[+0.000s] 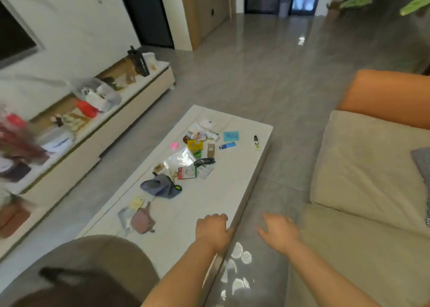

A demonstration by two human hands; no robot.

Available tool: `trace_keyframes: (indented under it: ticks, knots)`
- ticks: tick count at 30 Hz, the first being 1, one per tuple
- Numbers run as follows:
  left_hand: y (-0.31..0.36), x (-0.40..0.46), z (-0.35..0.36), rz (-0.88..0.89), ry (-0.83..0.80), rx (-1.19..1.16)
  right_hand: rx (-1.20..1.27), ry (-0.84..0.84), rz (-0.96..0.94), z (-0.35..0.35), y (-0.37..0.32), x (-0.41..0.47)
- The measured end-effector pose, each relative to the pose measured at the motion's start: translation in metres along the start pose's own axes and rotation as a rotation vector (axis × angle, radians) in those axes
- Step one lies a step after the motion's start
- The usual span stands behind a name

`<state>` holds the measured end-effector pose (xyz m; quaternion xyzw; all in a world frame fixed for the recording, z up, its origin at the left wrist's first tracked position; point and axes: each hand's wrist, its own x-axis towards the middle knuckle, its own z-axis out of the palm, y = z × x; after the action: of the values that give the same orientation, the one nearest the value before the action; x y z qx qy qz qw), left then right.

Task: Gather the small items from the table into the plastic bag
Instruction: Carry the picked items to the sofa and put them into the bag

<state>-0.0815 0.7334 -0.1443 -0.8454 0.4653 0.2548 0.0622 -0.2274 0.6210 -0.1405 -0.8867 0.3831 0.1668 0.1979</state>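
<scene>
A: Starting nearest us: the left hand [213, 231] is down on the near edge of the white table [186, 241], fingers curled over the rim, nothing in it. The right hand [278, 233] hangs off the table over the floor, fingers spread and loose, empty as well.

B: So nothing picked up — I'd call this the very start, the approach. Nothing looks bagged yet.

A: Agreed. Just beyond the left hand, a pink pouch [142, 220] with a pale yellow packet [137, 203] beside it. Next out, a crumpled blue-grey cloth [159, 185] touching a small green-and-black thing [178, 187] I can't identify.

B: And the bag?

A: The plastic bag [180, 159] lies flat at mid-table, clear and shiny, well out of reach of both hands. Its long axis runs on a diagonal, from near-left to far-right. Which end is the mouth I can't tell — too much glare.

B: Around it?

A: A red-and-white card [187, 173] at its near edge, a yellow packet [195, 145] at its far end, then a blue tube [227, 145], a teal square [231, 136] and a small bottle [256, 142] further right.

B: Next move, I'd judge: lean in, take the bag first, find and open its mouth, then feed the bits in.
</scene>
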Motion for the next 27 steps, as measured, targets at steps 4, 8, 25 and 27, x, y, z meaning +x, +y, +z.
trace_keyframes:
  ticks: [4,8,25,27]
  knots:
    - [-0.051,-0.009,0.001,-0.162,0.006,-0.088,-0.062,-0.057,-0.158,0.002,-0.047,0.027]
    - [-0.104,-0.014,0.007,-0.3,-0.002,-0.168,-0.106,-0.117,-0.284,0.013,-0.098,0.055]
    - [-0.303,0.066,0.04,-0.592,0.033,-0.508,-0.285,-0.171,-0.472,0.066,-0.277,0.203]
    - [-0.315,0.085,0.054,-0.622,0.041,-0.57,-0.277,-0.188,-0.476,0.08,-0.286,0.227]
